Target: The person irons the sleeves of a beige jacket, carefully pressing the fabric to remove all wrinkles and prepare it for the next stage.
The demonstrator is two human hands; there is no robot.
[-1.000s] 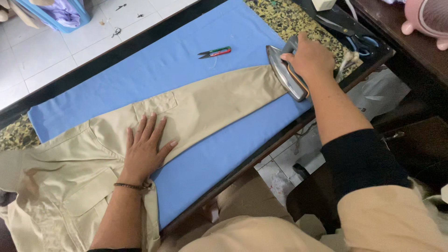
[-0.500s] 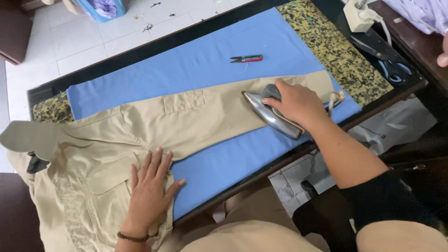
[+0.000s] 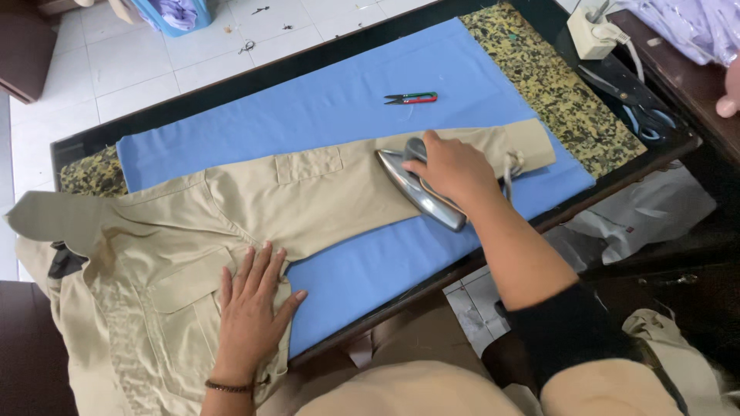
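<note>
Khaki shirt (image 3: 254,200) lies on our blue-covered desk (image 3: 324,100); our right hand (image 3: 455,171) is closed around the iron (image 3: 416,189) on its sleeve, our left hand (image 3: 250,308) pressing flat, fingers spread, holding nothing.

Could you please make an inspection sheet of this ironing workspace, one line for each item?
Surface: dark table covered by a blue cloth, with a yellow-black patterned cloth showing at both ends.
Job's things: beige shirt spread flat, its sleeve lying across the blue cloth; iron standing on the sleeve.
Clutter: red-green thread snips on the blue cloth; blue-handled scissors on the table's right end.
Grippers: left hand flat on the shirt body; right hand gripping the iron handle.
Cables: white power strip with its cord at the far right corner.
Surroundings: white tiled floor; blue basket on it; dark wooden furniture at right.
</note>
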